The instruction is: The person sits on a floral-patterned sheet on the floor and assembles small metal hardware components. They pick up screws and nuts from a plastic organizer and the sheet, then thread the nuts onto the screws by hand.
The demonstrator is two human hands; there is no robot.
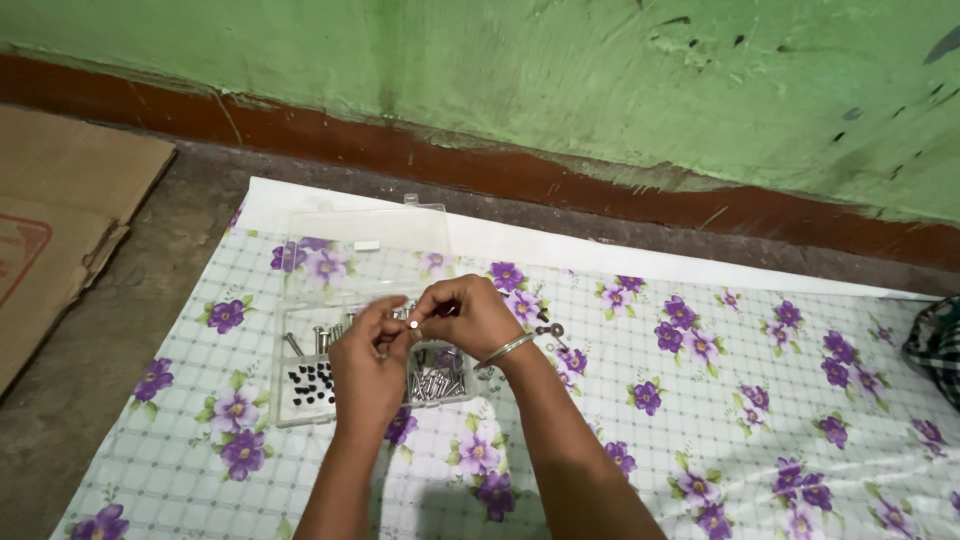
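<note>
My left hand and my right hand meet above a clear plastic compartment box. Their fingertips pinch a small silvery screw or bolt between them. The box's lid lies open toward the wall. One compartment holds small black screws. Others hold silvery bolts and longer bolts. A metal bangle sits on my right wrist.
The box rests on a white sheet with purple flowers spread on a concrete floor. A few loose metal pieces lie on the sheet to the right of the box. Flattened cardboard lies at left. A green wall with red base runs behind.
</note>
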